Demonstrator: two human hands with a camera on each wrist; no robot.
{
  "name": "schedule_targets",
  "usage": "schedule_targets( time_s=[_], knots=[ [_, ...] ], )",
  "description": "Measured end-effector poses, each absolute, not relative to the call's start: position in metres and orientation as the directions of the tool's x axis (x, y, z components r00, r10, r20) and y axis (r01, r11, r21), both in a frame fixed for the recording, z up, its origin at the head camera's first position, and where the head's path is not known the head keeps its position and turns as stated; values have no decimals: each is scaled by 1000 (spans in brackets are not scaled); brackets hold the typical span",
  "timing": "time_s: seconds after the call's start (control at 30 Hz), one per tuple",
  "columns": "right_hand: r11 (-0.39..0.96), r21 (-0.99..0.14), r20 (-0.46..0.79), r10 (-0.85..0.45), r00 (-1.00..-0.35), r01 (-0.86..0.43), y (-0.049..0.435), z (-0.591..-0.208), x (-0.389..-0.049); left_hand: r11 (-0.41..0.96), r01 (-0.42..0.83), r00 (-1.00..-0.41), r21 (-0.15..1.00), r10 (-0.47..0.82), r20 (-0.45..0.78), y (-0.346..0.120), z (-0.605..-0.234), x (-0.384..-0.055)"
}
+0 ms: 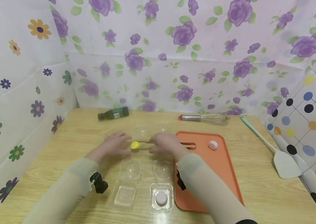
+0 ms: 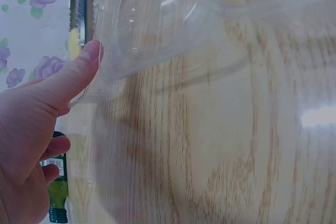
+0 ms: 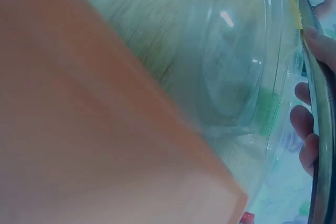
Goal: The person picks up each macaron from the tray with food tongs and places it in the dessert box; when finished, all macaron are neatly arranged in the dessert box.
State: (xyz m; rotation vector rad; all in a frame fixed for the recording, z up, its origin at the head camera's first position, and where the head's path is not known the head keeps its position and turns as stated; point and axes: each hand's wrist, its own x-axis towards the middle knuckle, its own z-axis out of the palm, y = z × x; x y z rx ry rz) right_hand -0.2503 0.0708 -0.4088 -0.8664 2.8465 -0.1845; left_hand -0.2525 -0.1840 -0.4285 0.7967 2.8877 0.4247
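My right hand (image 1: 165, 143) grips metal tongs (image 1: 188, 145), whose tips hold a yellow macaron (image 1: 135, 145). My left hand (image 1: 110, 143) is just left of the macaron, thumb and fingers spread apart. In the left wrist view, its thumb (image 2: 79, 72) lies right at the edge of a clear plastic box (image 2: 157, 19). The right wrist view has the tongs (image 3: 321, 93) along the right fingers, beside clear plastic. A pale macaron (image 1: 161, 198) sits in a clear container nearer me, and a pale pink macaron (image 1: 213, 145) lies on the orange tray (image 1: 214, 174).
More clear plastic containers (image 1: 125, 194) stand between my forearms. A green bottle (image 1: 113, 113) lies at the back left, and a whisk (image 1: 205, 118) behind the tray. At the right is a white spatula (image 1: 285, 163) with a green handle end. Patterned sheets surround the wooden table.
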Motion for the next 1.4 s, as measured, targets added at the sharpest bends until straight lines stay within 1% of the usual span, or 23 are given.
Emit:
schedule_targets(
  time_s=[0.13, 0.37, 0.7, 1.17, 1.4],
  knots=[
    [833, -117, -139, -554, -821, -542, 65, -406, -248, 828, 475, -858, 297, 510, -51, -184, -428, -252],
    [861, -123, -190, -509, -840, -494, 57, -397, -245, 835, 464, -861, 295, 503, -71, -183, -430, -253],
    [860, -87, -196, -510, -838, -503, 53, -393, -246, 836, 463, -860, 294, 504, -78, -183, -430, -253],
    [864, -88, -195, -504, -841, -496, 54, -397, -247, 836, 464, -861, 294, 503, -71, -181, -428, -251],
    [864, -164, -170, -500, -850, -476, 63, -391, -246, 828, 480, -857, 290, 513, -45, -183, -426, -250]
  ],
)
